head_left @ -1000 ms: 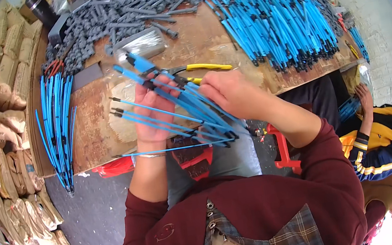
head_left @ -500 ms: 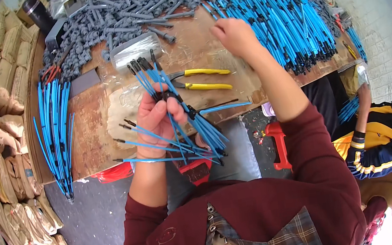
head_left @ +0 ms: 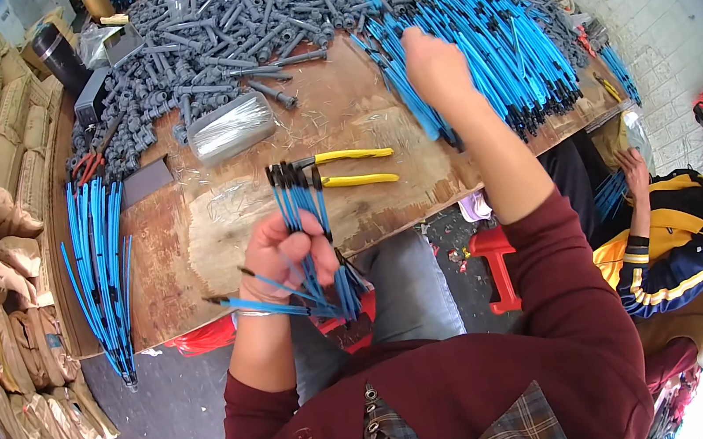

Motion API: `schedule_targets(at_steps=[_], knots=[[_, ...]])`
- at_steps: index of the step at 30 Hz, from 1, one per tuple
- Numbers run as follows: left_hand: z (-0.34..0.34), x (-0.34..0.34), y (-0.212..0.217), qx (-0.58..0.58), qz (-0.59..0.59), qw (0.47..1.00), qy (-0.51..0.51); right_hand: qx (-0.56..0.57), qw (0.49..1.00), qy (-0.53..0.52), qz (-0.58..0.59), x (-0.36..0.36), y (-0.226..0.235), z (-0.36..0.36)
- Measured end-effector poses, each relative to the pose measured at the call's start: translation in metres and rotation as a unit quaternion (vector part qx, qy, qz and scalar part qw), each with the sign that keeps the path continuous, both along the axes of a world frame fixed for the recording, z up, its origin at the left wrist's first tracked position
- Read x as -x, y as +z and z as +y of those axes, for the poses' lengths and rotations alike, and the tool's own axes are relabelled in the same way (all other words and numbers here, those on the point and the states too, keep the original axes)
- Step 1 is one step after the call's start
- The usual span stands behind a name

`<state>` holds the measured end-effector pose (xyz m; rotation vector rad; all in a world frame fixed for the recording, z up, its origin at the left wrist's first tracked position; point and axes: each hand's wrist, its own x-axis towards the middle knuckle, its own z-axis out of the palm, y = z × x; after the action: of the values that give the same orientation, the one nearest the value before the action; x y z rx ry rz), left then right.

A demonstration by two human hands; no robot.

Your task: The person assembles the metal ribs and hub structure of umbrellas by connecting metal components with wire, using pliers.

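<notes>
My left hand [head_left: 283, 251] is closed around a small bunch of thin blue rods [head_left: 320, 274] with black tips, held over the table's near edge. A few rods splay out sideways past my wrist. My right hand [head_left: 438, 70] is closed at the left side of a wide heap of similar blue rods [head_left: 496, 49]. Several rods run beneath its fingers, which are partly hidden by the back of the hand. Between the hands lie pliers [head_left: 357, 167] with yellow handles, close to the tops of the left bunch.
Grey plastic fittings [head_left: 254, 15] cover the back of the wooden table [head_left: 166, 284]. A clear box [head_left: 231, 130] holds thin pale pins. More blue rods [head_left: 100, 261] lie at the left edge, near red-handled pliers [head_left: 89, 165]. A co-worker [head_left: 669, 240] sits at the right.
The bunch in my left hand has become thinner and sits lower. More blue rods lie along the heap's left side, at my right hand. The whole view has shifted slightly.
</notes>
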<state>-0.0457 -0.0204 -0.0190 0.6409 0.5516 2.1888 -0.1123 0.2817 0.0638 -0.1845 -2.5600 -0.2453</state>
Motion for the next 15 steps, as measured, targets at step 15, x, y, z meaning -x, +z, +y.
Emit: schedule_targets(at_steps=[15], knots=[[0.014,0.003,-0.003,-0.099,-0.076,0.984,0.124,0.513,0.713,0.32,-0.355,-0.113,-0.001,-0.107]])
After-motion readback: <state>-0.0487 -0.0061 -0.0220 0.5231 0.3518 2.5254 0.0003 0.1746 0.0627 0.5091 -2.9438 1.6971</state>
